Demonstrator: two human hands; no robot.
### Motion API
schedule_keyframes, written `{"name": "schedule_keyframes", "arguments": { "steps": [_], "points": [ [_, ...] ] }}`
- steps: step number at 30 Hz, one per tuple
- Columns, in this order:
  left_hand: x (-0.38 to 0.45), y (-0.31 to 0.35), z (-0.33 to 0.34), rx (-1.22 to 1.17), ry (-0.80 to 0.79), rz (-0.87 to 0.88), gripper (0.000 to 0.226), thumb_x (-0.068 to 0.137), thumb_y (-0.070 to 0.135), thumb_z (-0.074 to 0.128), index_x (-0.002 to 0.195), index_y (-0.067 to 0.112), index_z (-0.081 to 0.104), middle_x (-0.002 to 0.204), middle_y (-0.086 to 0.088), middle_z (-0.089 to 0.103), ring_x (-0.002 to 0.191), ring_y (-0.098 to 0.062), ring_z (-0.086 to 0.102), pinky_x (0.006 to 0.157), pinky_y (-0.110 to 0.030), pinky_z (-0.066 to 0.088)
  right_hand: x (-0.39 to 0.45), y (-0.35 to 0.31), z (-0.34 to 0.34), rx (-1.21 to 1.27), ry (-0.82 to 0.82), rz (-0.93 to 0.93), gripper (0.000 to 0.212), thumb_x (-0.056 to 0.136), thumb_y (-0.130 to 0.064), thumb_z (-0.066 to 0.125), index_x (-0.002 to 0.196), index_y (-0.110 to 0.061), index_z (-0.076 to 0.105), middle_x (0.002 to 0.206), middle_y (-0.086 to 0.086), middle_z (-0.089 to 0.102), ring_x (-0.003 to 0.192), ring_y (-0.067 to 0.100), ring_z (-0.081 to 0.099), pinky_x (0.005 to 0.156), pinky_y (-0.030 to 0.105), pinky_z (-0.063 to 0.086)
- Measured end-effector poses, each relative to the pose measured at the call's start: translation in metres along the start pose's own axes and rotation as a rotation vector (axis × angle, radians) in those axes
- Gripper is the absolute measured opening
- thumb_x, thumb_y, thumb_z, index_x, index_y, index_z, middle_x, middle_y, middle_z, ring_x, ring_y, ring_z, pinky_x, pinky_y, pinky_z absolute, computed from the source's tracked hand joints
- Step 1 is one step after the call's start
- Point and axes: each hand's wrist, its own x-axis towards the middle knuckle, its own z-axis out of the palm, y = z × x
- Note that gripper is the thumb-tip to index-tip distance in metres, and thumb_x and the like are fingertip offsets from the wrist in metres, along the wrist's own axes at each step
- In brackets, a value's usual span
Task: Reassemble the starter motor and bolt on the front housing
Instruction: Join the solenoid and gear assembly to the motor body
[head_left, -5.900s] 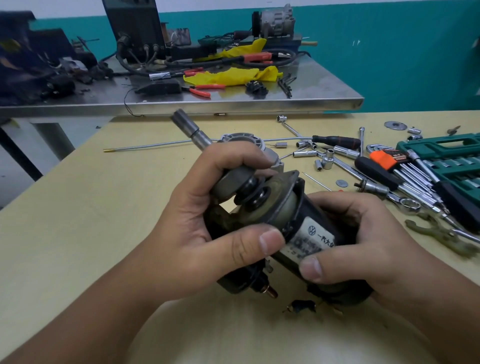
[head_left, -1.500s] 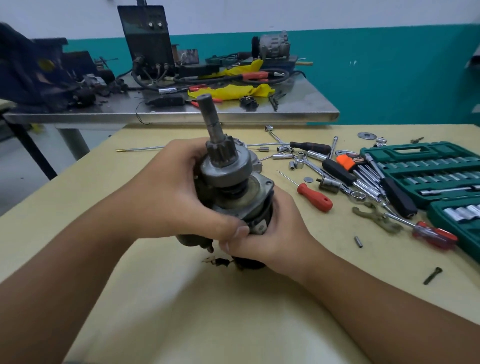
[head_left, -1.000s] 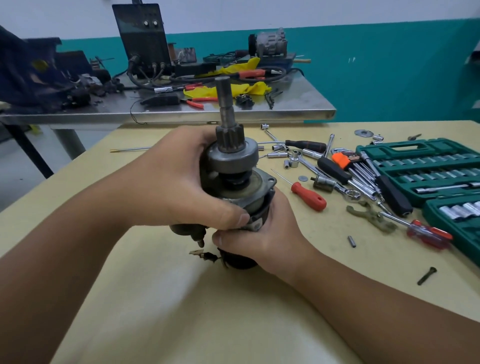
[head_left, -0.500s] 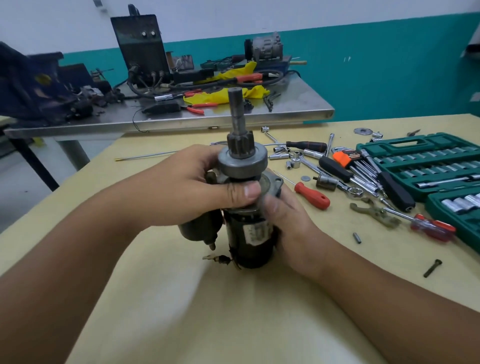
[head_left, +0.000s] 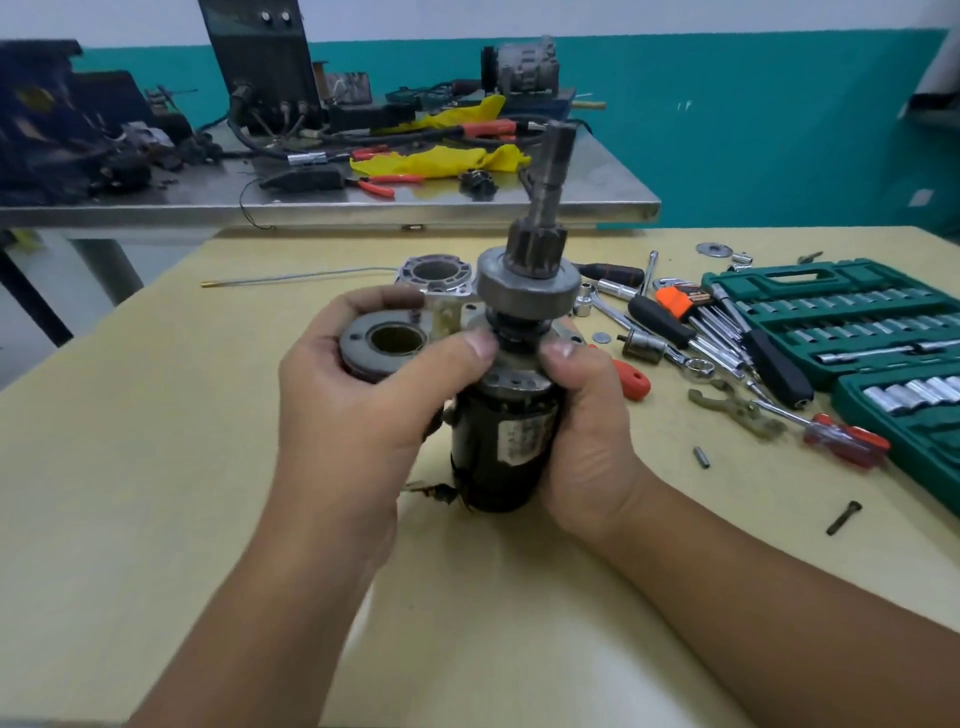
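The left hand (head_left: 358, 395) reaches in from seven o'clock, fingers curled around the solenoid (head_left: 383, 343), thumb pressed at the motor's collar. At centre the starter motor (head_left: 506, 441) stands upright on the tabletop (head_left: 156, 467), shaft toward twelve o'clock. The right hand (head_left: 587, 431) grasps its black body from four o'clock. Half a second earlier the left thumb lay across the flange; the front housing (head_left: 436, 275) behind, at eleven o'clock, was hidden.

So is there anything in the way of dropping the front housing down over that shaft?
Nothing visible blocks it. The shaft and pinion gear stand bare above both hands, and the front housing lies on the table just behind the left hand, uncovered.
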Motion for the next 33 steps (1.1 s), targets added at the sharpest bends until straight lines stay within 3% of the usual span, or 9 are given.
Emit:
{"name": "schedule_keyframes", "arguments": {
  "steps": [3, 7, 10, 14, 20, 26, 31, 33],
  "points": [
    [-0.003, -0.005, 0.007, -0.044, 0.062, 0.044, 0.038, 0.054, 0.026, 0.087, 0.087, 0.022, 0.069, 0.084, -0.007, 0.073, 0.079, -0.031, 0.071, 0.069, -0.065, 0.059, -0.001, -0.002, 0.001, 0.003, -0.018, -0.043, 0.067, 0.074, -0.045, 0.071, 0.125, -0.004, 0.056, 0.108, 0.011, 0.070, 0.102, 0.027, 0.067, 0.086, 0.044, 0.051],
    [0.001, -0.011, 0.012, -0.067, 0.077, 0.086, 0.037, 0.061, 0.013, 0.086, 0.091, 0.017, 0.066, 0.086, -0.005, 0.073, 0.078, -0.026, 0.071, 0.067, -0.042, 0.060, -0.005, -0.006, 0.004, 0.025, -0.026, -0.060, 0.057, 0.081, -0.038, 0.057, 0.123, 0.000, 0.055, 0.106, 0.014, 0.068, 0.101, 0.031, 0.065, 0.085, 0.044, 0.052],
    [0.002, -0.015, 0.016, -0.073, 0.069, 0.094, 0.033, 0.065, 0.010, 0.084, 0.093, 0.016, 0.066, 0.088, -0.004, 0.072, 0.079, -0.023, 0.070, 0.067, -0.036, 0.056, -0.008, -0.010, 0.007, 0.078, -0.009, -0.053, 0.067, 0.077, -0.039, 0.058, 0.128, 0.004, 0.049, 0.104, 0.018, 0.064, 0.096, 0.034, 0.063, 0.079, 0.040, 0.052],
    [0.004, -0.018, 0.014, -0.115, 0.074, 0.098, 0.041, 0.056, 0.020, 0.086, 0.093, 0.016, 0.067, 0.088, -0.007, 0.072, 0.082, -0.028, 0.070, 0.073, -0.045, 0.060, -0.006, -0.010, 0.011, 0.113, 0.045, -0.050, 0.091, 0.070, -0.036, 0.062, 0.141, 0.012, 0.033, 0.113, 0.024, 0.058, 0.104, 0.038, 0.059, 0.092, 0.052, 0.049],
    [0.004, -0.021, 0.011, -0.182, 0.079, 0.087, 0.045, 0.057, 0.022, 0.082, 0.098, 0.010, 0.066, 0.081, -0.003, 0.071, 0.076, -0.025, 0.068, 0.070, -0.040, 0.059, -0.005, -0.007, 0.013, 0.083, 0.065, -0.051, 0.093, 0.070, -0.034, 0.067, 0.142, 0.011, 0.029, 0.118, 0.027, 0.054, 0.109, 0.041, 0.057, 0.104, 0.072, 0.039],
    [0.004, -0.024, 0.008, -0.201, 0.079, 0.105, 0.039, 0.061, 0.023, 0.079, 0.096, 0.012, 0.067, 0.075, 0.004, 0.070, 0.070, -0.016, 0.066, 0.065, -0.034, 0.056, -0.010, -0.004, 0.012, -0.021, 0.068, -0.119, 0.051, 0.078, -0.030, 0.065, 0.121, -0.011, 0.046, 0.111, 0.020, 0.060, 0.106, 0.037, 0.060, 0.099, 0.070, 0.045],
    [0.004, -0.021, 0.003, -0.165, 0.049, 0.106, 0.043, 0.063, 0.026, 0.080, 0.099, 0.007, 0.065, 0.076, 0.004, 0.071, 0.070, -0.013, 0.067, 0.062, -0.026, 0.056, -0.005, -0.006, 0.016, -0.057, 0.045, -0.120, 0.072, 0.079, -0.031, 0.063, 0.131, 0.013, 0.040, 0.117, 0.041, 0.055, 0.109, 0.049, 0.059, 0.100, 0.069, 0.043],
    [0.005, -0.020, -0.001, -0.114, 0.054, 0.103, 0.044, 0.063, 0.030, 0.080, 0.098, 0.008, 0.065, 0.073, 0.005, 0.070, 0.066, -0.011, 0.066, 0.056, -0.024, 0.054, -0.005, -0.004, 0.013, -0.113, 0.019, -0.109, 0.074, 0.082, -0.035, 0.068, 0.132, 0.011, 0.040, 0.122, 0.036, 0.058, 0.114, 0.050, 0.059, 0.100, 0.061, 0.049]
  ]
}}
